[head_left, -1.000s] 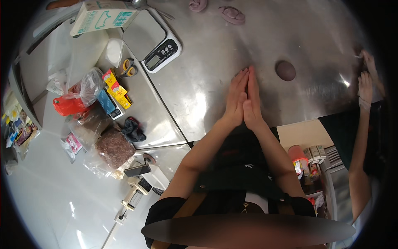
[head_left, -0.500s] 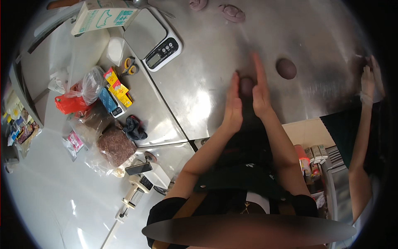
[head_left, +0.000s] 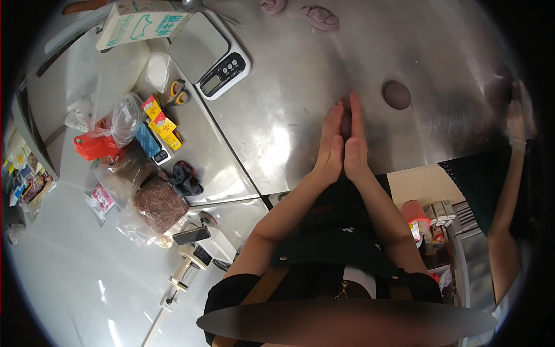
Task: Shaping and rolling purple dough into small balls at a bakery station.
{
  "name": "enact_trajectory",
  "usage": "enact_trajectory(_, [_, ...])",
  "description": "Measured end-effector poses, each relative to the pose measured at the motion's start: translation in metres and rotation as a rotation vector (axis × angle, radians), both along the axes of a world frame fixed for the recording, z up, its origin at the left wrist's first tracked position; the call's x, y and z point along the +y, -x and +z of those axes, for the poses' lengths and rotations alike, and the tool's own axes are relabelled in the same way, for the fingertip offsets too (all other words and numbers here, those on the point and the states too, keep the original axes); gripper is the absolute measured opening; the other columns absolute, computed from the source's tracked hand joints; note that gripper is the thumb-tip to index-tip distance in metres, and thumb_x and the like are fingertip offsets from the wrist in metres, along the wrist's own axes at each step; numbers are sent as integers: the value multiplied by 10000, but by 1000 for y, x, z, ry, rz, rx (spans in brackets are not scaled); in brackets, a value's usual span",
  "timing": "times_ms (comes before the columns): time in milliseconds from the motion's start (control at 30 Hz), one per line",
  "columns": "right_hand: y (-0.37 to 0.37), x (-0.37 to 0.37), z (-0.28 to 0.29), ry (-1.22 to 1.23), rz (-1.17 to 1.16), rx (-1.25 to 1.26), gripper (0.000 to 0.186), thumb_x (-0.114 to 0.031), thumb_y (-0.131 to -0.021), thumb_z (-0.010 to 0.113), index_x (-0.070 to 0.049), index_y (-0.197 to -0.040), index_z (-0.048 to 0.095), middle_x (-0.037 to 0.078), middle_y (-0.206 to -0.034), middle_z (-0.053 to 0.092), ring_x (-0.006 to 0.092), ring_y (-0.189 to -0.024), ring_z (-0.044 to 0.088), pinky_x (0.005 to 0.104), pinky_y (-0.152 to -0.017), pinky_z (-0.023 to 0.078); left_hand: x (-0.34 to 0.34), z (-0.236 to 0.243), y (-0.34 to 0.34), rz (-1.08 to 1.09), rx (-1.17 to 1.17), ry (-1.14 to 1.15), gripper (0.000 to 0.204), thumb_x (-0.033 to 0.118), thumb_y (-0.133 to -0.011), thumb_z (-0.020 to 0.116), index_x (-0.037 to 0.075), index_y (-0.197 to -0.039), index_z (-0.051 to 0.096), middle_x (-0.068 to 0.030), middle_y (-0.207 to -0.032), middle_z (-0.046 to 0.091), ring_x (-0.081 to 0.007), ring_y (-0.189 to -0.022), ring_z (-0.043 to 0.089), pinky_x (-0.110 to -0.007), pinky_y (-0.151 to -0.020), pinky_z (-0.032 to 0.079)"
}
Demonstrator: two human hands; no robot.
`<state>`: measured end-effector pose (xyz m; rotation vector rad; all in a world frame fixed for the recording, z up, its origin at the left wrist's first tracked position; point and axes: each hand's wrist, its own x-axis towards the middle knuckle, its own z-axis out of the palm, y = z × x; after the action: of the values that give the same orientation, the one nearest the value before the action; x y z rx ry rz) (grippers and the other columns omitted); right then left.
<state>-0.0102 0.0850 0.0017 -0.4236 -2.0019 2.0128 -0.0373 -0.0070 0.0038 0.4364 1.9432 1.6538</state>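
Observation:
A dark purple-brown dough ball is cupped between my two palms on the metal table. My left hand lies along its left side with fingers straight and together. On the other side, my right hand presses in the same way, so most of the ball is hidden. A second round dough ball rests on the table to the right of my hands, apart from them. Farther off lie a twisted piece of mauve dough and another dough piece at the upper edge.
A kitchen scale stands far left, with a milk carton beside it. Scissors, yellow packets and a bag of dark brown stuff lie nearer. At the right edge, another person's hand reaches over the table.
My hands have come closer together around the dough ball and slightly toward me; less of it shows. The other dough pieces lie as before.

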Motion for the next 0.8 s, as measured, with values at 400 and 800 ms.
enact_trajectory(400, [20, 8, -7, -37, -30, 68, 776, -520, -952, 277, 75, -1431, 141, 237, -1496, 189, 372, -1390, 186, 423, -1126, 145, -7, -5, 43, 14, 21, -35, 620, 389, -997, 186, -38, -1445, 152, -200, -1504, 174, -329, -1390, 179, -400, -1128, 148])
enact_trajectory(800, [20, 5, -7, -47, 30, 84, 787, -538, -956, 232, 75, -1437, 117, 215, -1514, 158, 349, -1410, 129, 427, -1133, 98, 2, -16, 35, -42, 81, 112, 632, 403, -996, 189, -37, -1448, 149, -199, -1523, 123, -329, -1410, 123, -399, -1138, 115])
